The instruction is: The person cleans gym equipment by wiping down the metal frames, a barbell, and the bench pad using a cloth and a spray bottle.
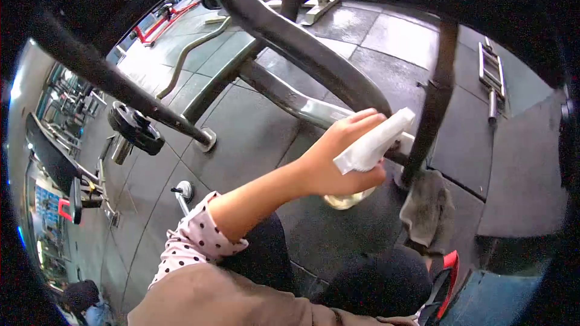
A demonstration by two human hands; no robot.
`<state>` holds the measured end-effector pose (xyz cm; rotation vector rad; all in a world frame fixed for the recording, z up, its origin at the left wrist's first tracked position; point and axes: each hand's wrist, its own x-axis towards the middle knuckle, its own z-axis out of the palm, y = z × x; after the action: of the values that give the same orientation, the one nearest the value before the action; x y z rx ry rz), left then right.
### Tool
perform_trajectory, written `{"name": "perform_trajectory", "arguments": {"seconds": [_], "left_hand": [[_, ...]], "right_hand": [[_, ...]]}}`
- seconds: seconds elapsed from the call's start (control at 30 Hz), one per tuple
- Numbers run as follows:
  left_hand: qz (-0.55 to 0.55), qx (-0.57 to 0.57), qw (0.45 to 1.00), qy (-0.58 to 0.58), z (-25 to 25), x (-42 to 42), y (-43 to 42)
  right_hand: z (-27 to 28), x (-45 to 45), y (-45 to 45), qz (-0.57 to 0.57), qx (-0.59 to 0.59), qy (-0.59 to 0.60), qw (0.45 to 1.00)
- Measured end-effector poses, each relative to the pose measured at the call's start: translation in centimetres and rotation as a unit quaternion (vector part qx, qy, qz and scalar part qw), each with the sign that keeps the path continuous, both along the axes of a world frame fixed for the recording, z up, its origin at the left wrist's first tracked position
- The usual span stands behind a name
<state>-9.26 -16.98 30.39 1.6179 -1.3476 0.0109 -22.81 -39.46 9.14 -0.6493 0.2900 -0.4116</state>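
My left hand (pixel 347 156), below a pale sleeve with dark dots, is closed around a spray bottle. The bottle's white trigger head (pixel 376 142) tops the grip and points up to the right. Under my palm a bit of its pale, see-through body (pixel 348 199) shows; the hand hides the rest. Just beyond the bottle stands the dark metal frame (pixel 314 63) of a gym machine. A grey, worn-looking cloth (pixel 427 208) is to the right, by the foot of an upright post. My right hand does not show.
Black rubber tiles (pixel 235 121) cover the floor. Weight plates (pixel 136 128) sit on a bar end at left, near a padded bench (pixel 51 151). My bent knees and a red-trimmed shoe (pixel 448 281) are below. Another person (pixel 84 299) is at the lower left.
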Motion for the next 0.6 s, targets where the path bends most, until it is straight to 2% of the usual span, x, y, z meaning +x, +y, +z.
{"name": "perform_trajectory", "arguments": {"seconds": [0.07,0.1,0.2,0.23,0.37,0.47,0.53,0.6], "left_hand": [[0.035,0.028,0.999,0.03,0.3,0.2,3.0],[0.046,0.022,0.999,0.006,0.7,0.5,4.0],[0.091,0.001,0.985,0.144,2.0,1.1,7.2],[0.098,-0.031,0.968,0.23,1.8,1.4,8.4],[0.19,-0.019,0.945,0.266,0.5,5.0,13.5],[0.245,-0.11,0.927,0.261,0.4,7.0,17.0],[0.263,-0.116,0.919,0.271,0.7,8.8,18.8],[0.26,-0.139,0.927,0.23,0.4,11.2,20.1]], "right_hand": [[1.8,0.5,1.6,-0.02,-0.019,0.004,1.0],[2.7,0.9,2.4,-0.028,-0.029,0.006,0.999],[5.2,2.5,4.7,-0.055,-0.053,0.009,0.997],[6.2,3.0,5.5,-0.063,-0.059,0.008,0.996],[9.4,5.2,8.4,-0.086,-0.083,0.006,0.993],[11.4,6.7,10.4,-0.098,-0.101,-0.002,0.99],[12.4,7.2,11.8,-0.108,-0.11,-0.011,0.988],[13.4,7.8,13.3,-0.119,-0.118,-0.017,0.986]]}}
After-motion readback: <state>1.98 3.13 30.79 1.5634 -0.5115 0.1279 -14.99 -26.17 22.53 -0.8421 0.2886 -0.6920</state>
